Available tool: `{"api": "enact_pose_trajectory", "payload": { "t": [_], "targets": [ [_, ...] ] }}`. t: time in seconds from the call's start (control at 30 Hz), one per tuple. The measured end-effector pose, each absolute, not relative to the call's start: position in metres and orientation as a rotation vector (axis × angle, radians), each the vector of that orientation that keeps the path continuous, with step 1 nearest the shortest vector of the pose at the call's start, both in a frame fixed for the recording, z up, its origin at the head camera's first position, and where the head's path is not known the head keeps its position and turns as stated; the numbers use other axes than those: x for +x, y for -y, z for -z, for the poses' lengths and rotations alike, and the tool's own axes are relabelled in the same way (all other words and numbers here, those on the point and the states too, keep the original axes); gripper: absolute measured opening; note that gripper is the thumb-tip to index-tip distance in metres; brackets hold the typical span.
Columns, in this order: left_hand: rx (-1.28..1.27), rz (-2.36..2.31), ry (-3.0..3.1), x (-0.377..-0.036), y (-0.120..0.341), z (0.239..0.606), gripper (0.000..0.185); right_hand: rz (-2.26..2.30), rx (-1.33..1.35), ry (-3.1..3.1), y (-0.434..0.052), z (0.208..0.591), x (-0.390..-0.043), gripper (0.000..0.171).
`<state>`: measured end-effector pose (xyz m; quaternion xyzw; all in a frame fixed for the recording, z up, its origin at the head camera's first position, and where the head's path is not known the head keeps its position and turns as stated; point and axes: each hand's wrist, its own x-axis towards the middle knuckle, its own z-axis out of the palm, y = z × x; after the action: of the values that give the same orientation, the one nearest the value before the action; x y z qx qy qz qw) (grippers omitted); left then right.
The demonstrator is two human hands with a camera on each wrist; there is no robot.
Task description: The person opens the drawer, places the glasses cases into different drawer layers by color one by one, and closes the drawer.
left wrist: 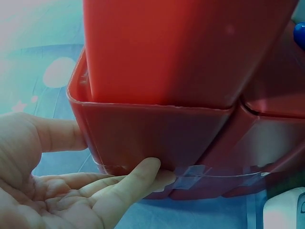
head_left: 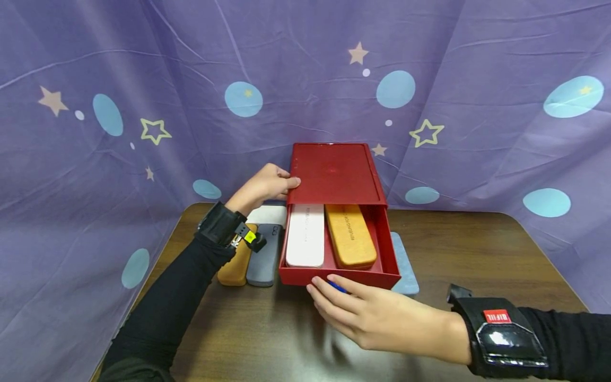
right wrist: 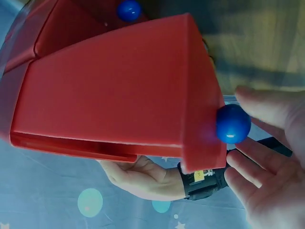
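Observation:
A red drawer cabinet (head_left: 334, 172) stands on the table with its top drawer (head_left: 391, 254) pulled out. Inside the drawer lie a white glasses case (head_left: 305, 239) and a yellow-orange glasses case (head_left: 350, 236), side by side. My left hand (head_left: 267, 185) grips the cabinet's left side, thumb at the top edge; in the left wrist view its fingers (left wrist: 143, 176) press the side wall. At the drawer front, my right hand (head_left: 365, 313) has its thumb and fingers spread around the blue knob (right wrist: 233, 123), with gaps showing between them and the knob.
Left of the cabinet lie an orange case (head_left: 235, 265), a grey case (head_left: 264, 260) and a white case (head_left: 267, 214). A light blue case (head_left: 404, 268) lies to the right. Below the pulled-out drawer, another blue knob (right wrist: 128, 9) shows. A purple patterned cloth (head_left: 305, 69) hangs behind the table.

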<state>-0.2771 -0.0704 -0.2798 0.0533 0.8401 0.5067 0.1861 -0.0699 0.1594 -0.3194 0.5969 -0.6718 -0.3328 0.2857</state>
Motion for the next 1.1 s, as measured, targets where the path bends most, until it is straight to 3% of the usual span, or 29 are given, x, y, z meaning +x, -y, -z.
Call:
{"api": "enact_pose_trajectory", "payload": {
  "t": [0.1,0.3,0.57,0.7,0.9,1.1],
  "targets": [
    [0.158,-1.43,-2.365,-0.2769,0.0706,0.28,0.05,0.93,1.608,1.772,-0.1602,0.3214,-0.071,0.05],
    [0.162,-1.428,-2.37,-0.2768,0.0707,0.2794,0.05,1.015,1.616,1.771,-0.16,0.3225,-0.0726,0.028],
    [0.169,-1.432,-2.369,-0.2764,0.0715,0.2772,0.048,0.999,1.617,1.782,-0.1585,0.3239,-0.0743,0.03],
    [0.165,-1.434,-2.37,-0.2766,0.0713,0.2779,0.047,0.978,1.624,1.77,-0.1591,0.3252,-0.075,0.022],
    [0.163,-1.434,-2.373,-0.2766,0.0708,0.279,0.048,0.927,1.621,1.741,-0.161,0.3288,-0.0776,0.047],
    [0.161,-1.441,-2.365,-0.2757,0.0706,0.2791,0.049,0.902,1.618,1.73,-0.1618,0.3284,-0.0786,0.049]
  ]
}}
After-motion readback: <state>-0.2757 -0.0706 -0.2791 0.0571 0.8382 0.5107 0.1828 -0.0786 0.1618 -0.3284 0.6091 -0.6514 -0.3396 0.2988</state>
